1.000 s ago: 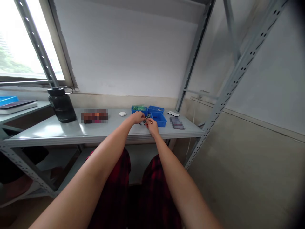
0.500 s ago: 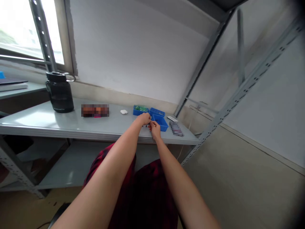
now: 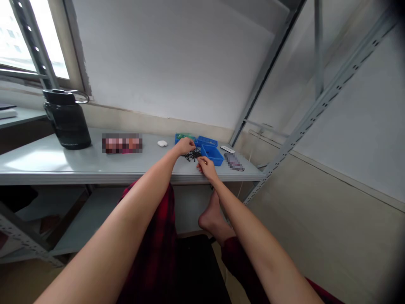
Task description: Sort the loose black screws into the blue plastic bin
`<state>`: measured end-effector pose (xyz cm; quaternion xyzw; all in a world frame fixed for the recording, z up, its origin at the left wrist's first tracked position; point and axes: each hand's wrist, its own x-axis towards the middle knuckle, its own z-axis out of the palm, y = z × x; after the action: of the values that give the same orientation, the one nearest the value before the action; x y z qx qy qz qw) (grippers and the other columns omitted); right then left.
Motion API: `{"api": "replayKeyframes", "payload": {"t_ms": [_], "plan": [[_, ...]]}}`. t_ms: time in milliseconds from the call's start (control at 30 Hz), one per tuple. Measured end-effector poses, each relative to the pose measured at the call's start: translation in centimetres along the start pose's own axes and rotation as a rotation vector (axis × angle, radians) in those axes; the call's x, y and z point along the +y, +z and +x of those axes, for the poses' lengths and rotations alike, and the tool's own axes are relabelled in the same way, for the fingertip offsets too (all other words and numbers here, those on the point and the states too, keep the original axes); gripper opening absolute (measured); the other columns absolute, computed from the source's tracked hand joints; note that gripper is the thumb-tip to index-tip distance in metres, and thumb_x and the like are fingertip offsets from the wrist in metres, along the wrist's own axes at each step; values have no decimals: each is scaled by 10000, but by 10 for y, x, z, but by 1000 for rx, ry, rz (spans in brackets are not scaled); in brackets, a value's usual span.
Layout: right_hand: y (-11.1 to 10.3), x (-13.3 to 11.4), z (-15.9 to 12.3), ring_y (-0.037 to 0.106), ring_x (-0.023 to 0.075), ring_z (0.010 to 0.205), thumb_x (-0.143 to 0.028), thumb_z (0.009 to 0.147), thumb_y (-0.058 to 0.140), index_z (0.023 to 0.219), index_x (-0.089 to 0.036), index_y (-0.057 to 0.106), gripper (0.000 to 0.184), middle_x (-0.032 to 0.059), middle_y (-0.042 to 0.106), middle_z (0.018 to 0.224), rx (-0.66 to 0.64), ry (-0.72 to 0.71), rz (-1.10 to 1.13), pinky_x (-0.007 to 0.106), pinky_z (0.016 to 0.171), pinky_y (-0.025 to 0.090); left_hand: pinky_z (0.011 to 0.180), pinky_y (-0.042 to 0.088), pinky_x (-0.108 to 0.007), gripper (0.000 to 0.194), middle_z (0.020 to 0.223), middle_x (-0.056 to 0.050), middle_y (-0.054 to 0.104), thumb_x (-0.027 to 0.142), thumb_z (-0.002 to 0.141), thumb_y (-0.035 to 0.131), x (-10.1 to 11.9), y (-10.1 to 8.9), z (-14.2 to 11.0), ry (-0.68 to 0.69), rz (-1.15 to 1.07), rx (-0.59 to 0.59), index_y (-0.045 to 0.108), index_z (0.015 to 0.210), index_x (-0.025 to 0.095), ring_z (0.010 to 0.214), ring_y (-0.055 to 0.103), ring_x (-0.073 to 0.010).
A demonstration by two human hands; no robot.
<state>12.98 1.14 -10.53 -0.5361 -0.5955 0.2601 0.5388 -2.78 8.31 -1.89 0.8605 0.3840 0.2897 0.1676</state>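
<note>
A loose pile of small black screw-like pieces (image 3: 192,156) lies on the grey shelf top between my hands. My left hand (image 3: 185,146) hovers over the left side of the pile, in front of a blue bin with green contents (image 3: 181,137). Its fingers are bent together, and what they hold is too small to make out. Close to the shelf's front edge, my right hand (image 3: 207,168) has thumb and fingers pinched beside the pile. Anything in that pinch is hidden. Just behind the right hand stands an open blue bin (image 3: 216,157), with another blue bin (image 3: 207,141) behind it.
On the left stands a large black bottle (image 3: 68,122). A blurred reddish object (image 3: 122,143) and a white earbud case (image 3: 162,143) lie along the shelf. To the right are a thin white item (image 3: 228,149), a pixelated phone-like object (image 3: 234,162) and a metal rack post (image 3: 303,126).
My hands have moved apart, uncovering the black pieces between them. The view has shifted, and my right leg has swung aside, showing a bare foot and a dark seat.
</note>
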Motion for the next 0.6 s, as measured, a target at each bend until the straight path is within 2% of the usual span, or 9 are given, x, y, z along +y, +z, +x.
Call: {"api": "replayKeyframes", "payload": {"t_ms": [133,233,367,500,600], "plan": [[-22,-13,-6,531,121,510,-438,777,577,897,-192,623,277,-10,621,619,-132,9,-81,247,524,425,787,478,-245,209,890,-73,733,197,782,565,-1,0,-3,31,-5,-11,739,871,120,841,649,-177],[-41,-15,-5,542,123,525,-406,777,574,893,-188,626,252,-3,636,641,-165,-9,-98,252,543,434,766,489,-255,198,856,-60,732,221,764,586,-6,1,1,11,-5,-1,740,856,137,814,651,-176],[-60,-5,-14,547,125,541,-398,770,586,901,-184,632,256,0,637,652,-178,-8,-86,254,549,435,749,492,-263,214,836,-61,725,253,760,589,-6,1,4,19,-55,42,736,850,127,788,647,-179],[-67,13,-29,541,114,548,-381,778,568,943,-186,635,265,-2,635,667,-184,67,-56,230,519,419,752,481,-264,238,837,-57,726,301,779,583,9,2,3,69,-21,0,736,855,134,781,643,-178],[-63,18,-27,532,111,537,-381,772,566,949,-193,632,267,-2,631,674,-157,94,-32,216,473,396,731,462,-250,211,839,-56,726,280,784,578,19,3,6,136,85,-46,730,829,141,784,638,-176]]}}
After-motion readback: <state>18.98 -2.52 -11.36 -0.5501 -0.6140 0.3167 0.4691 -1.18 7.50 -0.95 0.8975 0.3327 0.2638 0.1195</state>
